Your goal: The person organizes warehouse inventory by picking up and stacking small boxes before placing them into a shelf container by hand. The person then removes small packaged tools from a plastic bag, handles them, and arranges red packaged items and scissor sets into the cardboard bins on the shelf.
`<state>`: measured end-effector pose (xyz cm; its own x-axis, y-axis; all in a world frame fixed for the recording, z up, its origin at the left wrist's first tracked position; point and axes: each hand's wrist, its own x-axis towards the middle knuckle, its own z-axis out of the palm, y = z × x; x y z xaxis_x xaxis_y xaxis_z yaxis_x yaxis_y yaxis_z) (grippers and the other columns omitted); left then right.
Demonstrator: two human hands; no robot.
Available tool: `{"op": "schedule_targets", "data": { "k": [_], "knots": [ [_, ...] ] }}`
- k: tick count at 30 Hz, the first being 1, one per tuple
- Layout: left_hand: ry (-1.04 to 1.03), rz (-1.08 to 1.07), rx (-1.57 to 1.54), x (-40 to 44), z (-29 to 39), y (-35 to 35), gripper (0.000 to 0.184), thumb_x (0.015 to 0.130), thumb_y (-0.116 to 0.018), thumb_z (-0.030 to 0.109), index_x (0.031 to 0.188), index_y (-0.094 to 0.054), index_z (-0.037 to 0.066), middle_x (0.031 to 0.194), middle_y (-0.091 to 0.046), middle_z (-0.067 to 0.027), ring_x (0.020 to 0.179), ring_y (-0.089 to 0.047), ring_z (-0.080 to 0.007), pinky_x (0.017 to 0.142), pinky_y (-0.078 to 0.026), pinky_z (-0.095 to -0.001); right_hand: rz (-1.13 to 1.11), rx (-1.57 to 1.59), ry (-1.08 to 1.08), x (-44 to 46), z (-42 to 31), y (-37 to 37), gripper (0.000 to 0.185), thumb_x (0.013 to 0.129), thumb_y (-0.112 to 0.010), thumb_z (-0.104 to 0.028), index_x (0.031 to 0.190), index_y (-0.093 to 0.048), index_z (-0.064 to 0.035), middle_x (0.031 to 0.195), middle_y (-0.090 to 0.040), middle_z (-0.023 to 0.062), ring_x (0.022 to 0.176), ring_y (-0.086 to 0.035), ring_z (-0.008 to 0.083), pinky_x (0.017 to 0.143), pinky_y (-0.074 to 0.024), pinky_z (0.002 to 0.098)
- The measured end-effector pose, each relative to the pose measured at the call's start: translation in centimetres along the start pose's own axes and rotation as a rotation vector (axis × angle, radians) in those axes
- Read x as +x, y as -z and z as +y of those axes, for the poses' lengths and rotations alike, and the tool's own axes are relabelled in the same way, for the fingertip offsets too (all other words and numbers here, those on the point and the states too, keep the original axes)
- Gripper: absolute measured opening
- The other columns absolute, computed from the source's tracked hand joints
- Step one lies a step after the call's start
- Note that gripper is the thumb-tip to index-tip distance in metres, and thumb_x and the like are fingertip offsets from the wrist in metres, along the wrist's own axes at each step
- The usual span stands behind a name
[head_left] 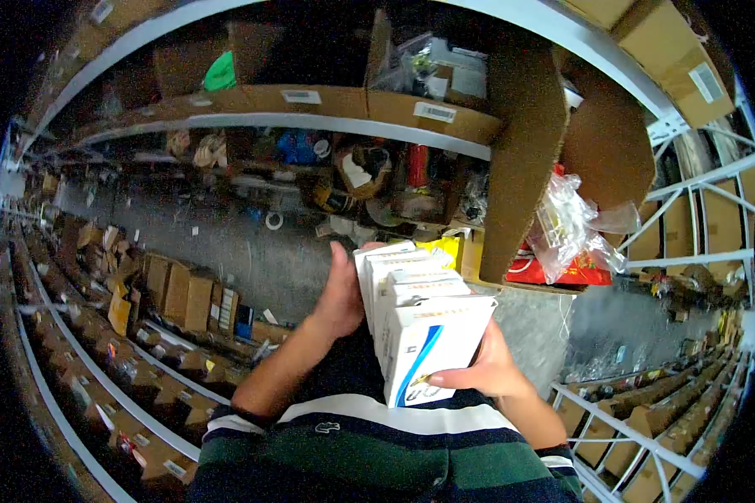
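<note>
A row of several white boxes is held in front of my chest. The nearest box shows a blue curved stripe and small print. My right hand grips the near end, its thumb across the front face. At the far left side of the row, my left hand has its thumb stretched up and its palm beside the boxes; its other fingers are largely hidden behind them. Just beyond the boxes lies a yellow package.
A large open carton at the right holds clear plastic bags and a red packet. Shelving with labelled cardboard bins runs ahead. More shelf rows stand at left and lower right. Cartons line the aisle floor.
</note>
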<state>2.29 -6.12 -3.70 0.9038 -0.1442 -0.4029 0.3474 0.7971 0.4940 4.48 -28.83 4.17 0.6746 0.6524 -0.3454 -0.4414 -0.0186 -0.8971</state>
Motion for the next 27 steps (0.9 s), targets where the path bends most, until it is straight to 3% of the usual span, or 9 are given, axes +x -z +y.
{"op": "schedule_targets", "data": {
  "k": [3, 5, 6, 10, 12, 21, 24, 27],
  "knots": [
    [-0.043, -0.026, -0.023, 0.1, 0.1, 0.2, 0.086, 0.087, -0.015, 0.077, 0.131, -0.043, 0.009, 0.129, -0.053, -0.0108, 0.122, -0.050, -0.0230, 0.104, -0.038, -0.0400, -0.056, 0.147, -0.069, 0.4, 0.0, 0.4, 0.103, 0.055, -0.085, -0.005, 0.140, -0.030, 0.0052, 0.131, -0.050, 0.0142, 0.120, -0.049, 0.0222, 0.104, -0.0370, 0.0368],
    [-0.081, -0.030, -0.062, 0.2, 0.1, 0.7, 0.085, 0.087, -0.017, 0.076, 0.130, -0.046, 0.008, 0.128, -0.055, -0.0106, 0.121, -0.051, -0.0220, 0.104, -0.039, -0.0393, -0.024, 0.478, -0.112, 0.2, 0.7, 1.2, 0.100, 0.050, -0.082, -0.002, 0.138, -0.035, 0.0054, 0.126, -0.055, 0.0162, 0.117, -0.054, 0.0261, 0.101, -0.0418, 0.0385],
    [-0.065, 0.010, -0.099, -0.1, 0.3, 0.2, 0.085, 0.087, -0.020, 0.076, 0.129, -0.047, 0.008, 0.128, -0.055, -0.0108, 0.120, -0.052, -0.0225, 0.104, -0.039, -0.0392, 0.024, 0.528, -0.053, 0.4, 0.6, 1.1, 0.090, 0.046, -0.078, -0.004, 0.130, -0.046, 0.0053, 0.114, -0.063, 0.0174, 0.103, -0.063, 0.0300, 0.093, -0.0494, 0.0397],
    [-0.104, -0.012, -0.149, -0.3, 0.0, 0.8, 0.084, 0.087, -0.024, 0.076, 0.130, -0.047, 0.008, 0.129, -0.055, -0.0112, 0.120, -0.052, -0.0235, 0.104, -0.039, -0.0402, -0.036, 0.684, -0.045, 0.2, 4.2, 4.4, 0.087, 0.047, -0.075, -0.004, 0.129, -0.048, 0.0043, 0.113, -0.064, 0.0200, 0.100, -0.064, 0.0344, 0.092, -0.0501, 0.0450],
    [-0.102, -0.033, -0.169, -0.3, -0.2, 1.6, 0.086, 0.085, -0.027, 0.078, 0.131, -0.046, 0.008, 0.131, -0.054, -0.0115, 0.122, -0.050, -0.0245, 0.105, -0.039, -0.0416, -0.204, 0.926, 0.007, 0.5, 5.2, 5.0, 0.083, 0.051, -0.072, -0.002, 0.131, -0.048, 0.0039, 0.116, -0.063, 0.0212, 0.105, -0.062, 0.0372, 0.096, -0.0478, 0.0495],
    [-0.057, -0.050, -0.210, -0.1, -0.4, 2.8, 0.093, 0.080, -0.029, 0.082, 0.136, -0.042, 0.009, 0.137, -0.048, -0.0132, 0.127, -0.046, -0.0282, 0.107, -0.035, -0.0453, -0.258, 1.054, 0.063, 1.1, 5.6, 4.3, 0.076, 0.060, -0.069, -0.008, 0.132, -0.047, 0.0040, 0.118, -0.062, 0.0205, 0.105, -0.063, 0.0365, 0.096, -0.0479, 0.0481],
    [-0.013, 0.079, -0.162, -0.3, -0.2, 2.5, 0.097, 0.077, -0.027, 0.085, 0.139, -0.041, 0.011, 0.141, -0.045, -0.0149, 0.130, -0.042, -0.0326, 0.108, -0.031, -0.0538, -0.250, 1.072, 0.097, 1.0, 5.2, 3.9, 0.073, 0.064, -0.067, -0.010, 0.132, -0.046, 0.0041, 0.118, -0.062, 0.0203, 0.104, -0.063, 0.0363, 0.096, -0.0480, 0.0476],
    [0.017, 0.142, -0.137, -0.4, -0.1, 2.4, 0.099, 0.076, -0.027, 0.086, 0.140, -0.040, 0.012, 0.142, -0.044, -0.0150, 0.131, -0.041, -0.0333, 0.108, -0.031, -0.0541, -0.223, 1.069, 0.140, 1.1, 4.4, 3.5, 0.070, 0.067, -0.066, -0.011, 0.132, -0.045, 0.0041, 0.119, -0.062, 0.0200, 0.104, -0.063, 0.0360, 0.096, -0.0481, 0.0470]
  ]
}}
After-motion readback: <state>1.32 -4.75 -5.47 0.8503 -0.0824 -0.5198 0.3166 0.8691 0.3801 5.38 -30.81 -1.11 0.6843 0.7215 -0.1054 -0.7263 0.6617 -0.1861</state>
